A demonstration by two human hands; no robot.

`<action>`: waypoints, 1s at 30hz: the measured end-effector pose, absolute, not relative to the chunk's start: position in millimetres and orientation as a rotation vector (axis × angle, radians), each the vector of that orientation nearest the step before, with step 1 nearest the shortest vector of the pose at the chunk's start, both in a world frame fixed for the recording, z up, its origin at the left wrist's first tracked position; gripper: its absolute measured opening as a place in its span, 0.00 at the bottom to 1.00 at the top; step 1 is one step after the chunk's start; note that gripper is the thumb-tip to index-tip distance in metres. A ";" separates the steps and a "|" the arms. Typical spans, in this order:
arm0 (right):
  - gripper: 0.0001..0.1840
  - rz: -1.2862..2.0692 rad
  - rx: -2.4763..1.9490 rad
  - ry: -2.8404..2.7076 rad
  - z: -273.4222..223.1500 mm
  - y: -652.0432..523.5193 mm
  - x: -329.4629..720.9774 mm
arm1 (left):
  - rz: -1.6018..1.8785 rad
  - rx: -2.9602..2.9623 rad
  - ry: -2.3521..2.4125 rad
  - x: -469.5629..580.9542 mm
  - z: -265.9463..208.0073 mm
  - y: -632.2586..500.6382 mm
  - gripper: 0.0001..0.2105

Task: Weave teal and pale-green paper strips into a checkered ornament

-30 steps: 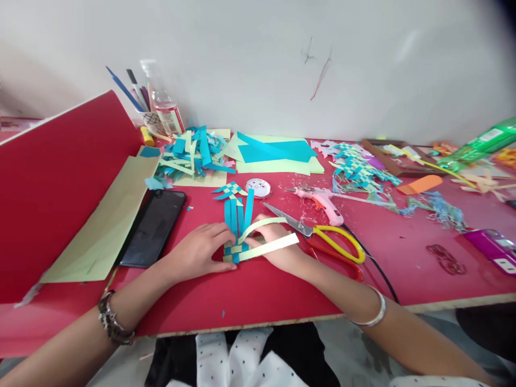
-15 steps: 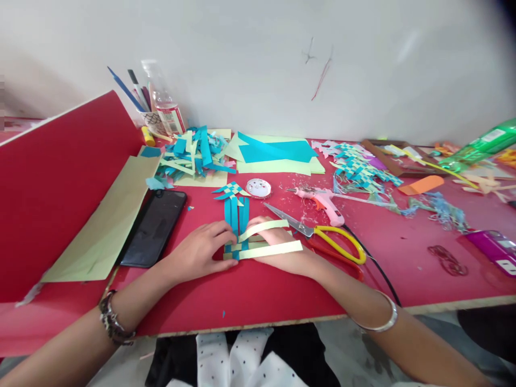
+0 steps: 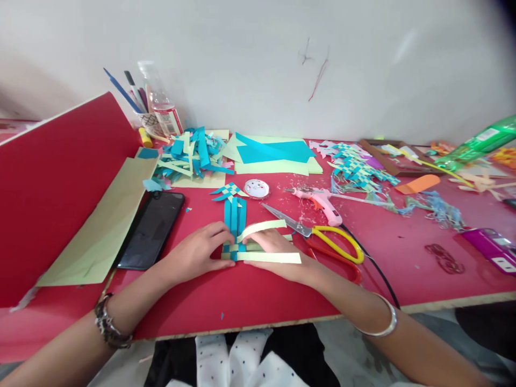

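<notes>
Blue and pale-yellow paper strips (image 3: 234, 215) are being woven together on the red table, the blue ones running away from me and the yellow ones crossing them. My left hand (image 3: 203, 248) grips the left side of the weave between thumb and fingers. From the right, my right hand (image 3: 274, 242) pinches the other side, its fingertips partly hidden. One pale-yellow strip (image 3: 268, 258) stretches rightward across the back of that hand, and a second one arches over its fingers. Just beyond the blue strips lies a small finished woven piece (image 3: 230, 192) with pointed ends.
Scissors (image 3: 318, 236) and a pink glue gun (image 3: 316, 201) lie to the right. A black phone (image 3: 153, 231) is at left. Behind are a heap of paper strips (image 3: 193, 156), paper sheets (image 3: 278, 153), a round white lid (image 3: 256, 188) and woven pieces (image 3: 358, 166).
The lower yellow strip now lies flatter and straighter across my right hand. Both hands stay on the weave, the fingers shifted slightly; the view has moved a little.
</notes>
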State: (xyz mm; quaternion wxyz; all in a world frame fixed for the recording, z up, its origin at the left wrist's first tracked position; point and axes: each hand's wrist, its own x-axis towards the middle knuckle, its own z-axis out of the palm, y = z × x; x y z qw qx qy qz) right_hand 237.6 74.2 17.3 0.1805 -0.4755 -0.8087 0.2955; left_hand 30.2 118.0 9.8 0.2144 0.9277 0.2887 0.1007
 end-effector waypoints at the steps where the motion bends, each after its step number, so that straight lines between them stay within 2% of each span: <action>1: 0.11 0.808 -1.330 -2.290 16.6 74.5 237.6 | 0.282 2.579 0.804 30.5 9.6 118.1 0.11; 4: 0.08 0.726 -1.250 -2.330 14.1 76.1 237.5 | 0.286 2.617 0.810 31.7 8.9 117.9 0.10; 11: 0.10 0.588 -1.174 -2.438 19.4 72.7 245.2 | 0.309 2.656 0.786 32.4 9.7 117.5 0.09; 15: 0.06 0.536 -1.329 -2.278 35.5 70.2 265.2 | 0.310 2.641 0.792 32.7 9.8 116.3 0.08; 19: 0.10 0.058 -1.384 -1.832 56.3 66.6 283.4 | 0.322 2.620 0.771 33.0 7.3 116.2 0.07; 21: 0.10 -0.099 -1.333 -1.810 62.7 63.5 283.2 | 0.325 2.608 0.752 32.8 6.1 116.5 0.07; 24: 0.10 -0.012 -1.252 -2.169 61.1 61.8 270.4 | 0.335 2.594 0.739 31.2 6.8 117.5 0.08; 27: 0.15 0.208 -1.214 -2.506 48.0 68.2 253.3 | 0.339 2.548 0.721 27.7 10.8 119.3 0.12; 30: 0.19 0.332 -1.245 -2.613 34.5 78.7 242.9 | 0.325 2.484 0.708 24.0 14.5 122.1 0.11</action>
